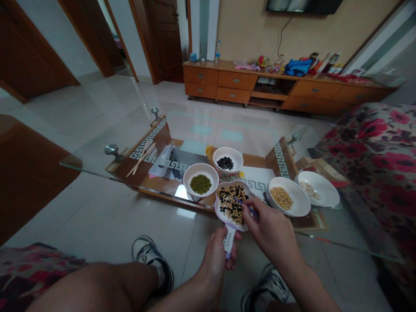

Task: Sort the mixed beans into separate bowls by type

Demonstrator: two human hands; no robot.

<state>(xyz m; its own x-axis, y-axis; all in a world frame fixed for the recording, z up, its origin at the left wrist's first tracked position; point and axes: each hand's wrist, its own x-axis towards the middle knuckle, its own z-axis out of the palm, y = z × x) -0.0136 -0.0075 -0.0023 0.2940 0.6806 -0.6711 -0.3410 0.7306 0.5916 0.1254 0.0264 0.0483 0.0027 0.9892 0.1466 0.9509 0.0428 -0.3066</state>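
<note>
My left hand is closed round the handle of a white and purple dish at the glass table's near edge. Mixed black and yellow beans lie in it, with a few pale pieces among them. In my right hand I pinch thin dark-purple tweezers, their tip in among the beans. Around the dish stand a white bowl of green beans, one of black beans, and one of yellow beans. A further white bowl at the right holds pale pieces.
Wooden chopsticks lie on the left of the glass table. Papers show on the shelf beneath. A flowered sofa cover borders the right side. Beyond is a wooden cabinet with a bottle and other items.
</note>
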